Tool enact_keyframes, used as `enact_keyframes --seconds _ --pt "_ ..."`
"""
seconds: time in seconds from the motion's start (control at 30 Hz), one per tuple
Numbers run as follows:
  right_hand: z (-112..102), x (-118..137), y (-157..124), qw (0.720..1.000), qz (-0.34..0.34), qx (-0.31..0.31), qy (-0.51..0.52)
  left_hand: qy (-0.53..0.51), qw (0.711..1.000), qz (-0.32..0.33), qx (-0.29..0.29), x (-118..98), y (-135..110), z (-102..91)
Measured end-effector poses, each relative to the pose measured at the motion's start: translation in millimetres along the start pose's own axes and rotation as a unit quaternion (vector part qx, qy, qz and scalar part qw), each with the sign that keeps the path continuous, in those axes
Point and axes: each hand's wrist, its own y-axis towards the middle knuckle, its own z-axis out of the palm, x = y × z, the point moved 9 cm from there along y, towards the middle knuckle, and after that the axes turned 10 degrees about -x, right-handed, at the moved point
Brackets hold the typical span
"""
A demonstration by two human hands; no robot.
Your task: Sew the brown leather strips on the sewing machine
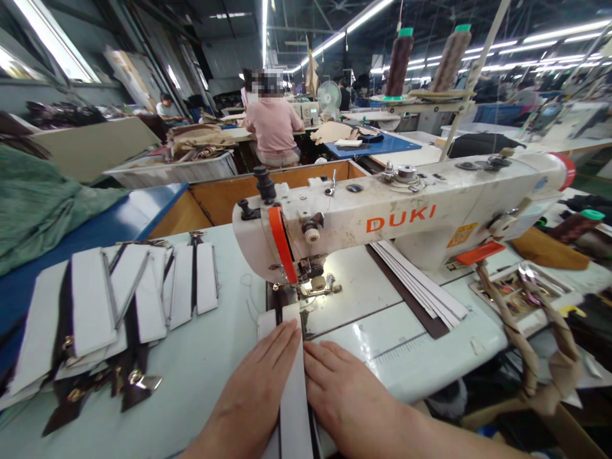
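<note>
My left hand (255,379) lies with its fingers stretched flat on a long white strip (294,411), pressing it to the table. On the strip's right edge, the fingertips of my right hand (347,392) rest flat, its thumb hidden. Dark zipper tape shows beside the strip, and its far end reaches the presser foot (315,290) of a white sewing machine (349,217). How the layers lie beneath my left palm is hidden.
To the left lie white-backed zipper pieces (93,306) with metal pulls. Several white strips (421,280) sit under the machine arm. A parts tray (521,290) with scissors stands at right. Thread cones (399,64) rise behind; a person in pink (272,127) sits ahead.
</note>
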Motion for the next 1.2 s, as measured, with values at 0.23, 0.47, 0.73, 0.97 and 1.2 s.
enact_keyframes --seconds 0.23,0.47,0.73,0.97,1.2 --pt "0.3 -0.4 0.5 1.000 0.005 0.011 0.013 0.022 1.000 0.000 0.001 0.3 1.5 2.4" --pt "2.1 -1.3 -0.1 1.000 0.004 0.011 0.012 0.017 1.000 0.004 -0.006 -0.9 1.6 2.2" --pt "1.8 -0.9 -0.3 1.000 0.003 0.011 0.012 0.000 1.000 -0.004 0.000 0.7 -4.8 10.2" --pt "2.7 -1.5 -0.4 1.000 0.002 0.015 0.005 0.011 1.000 -0.008 0.002 0.9 -3.1 9.5" --pt "0.9 -0.5 0.8 1.000 0.004 0.014 0.009 0.015 1.000 -0.014 -0.013 0.9 -3.7 11.0"
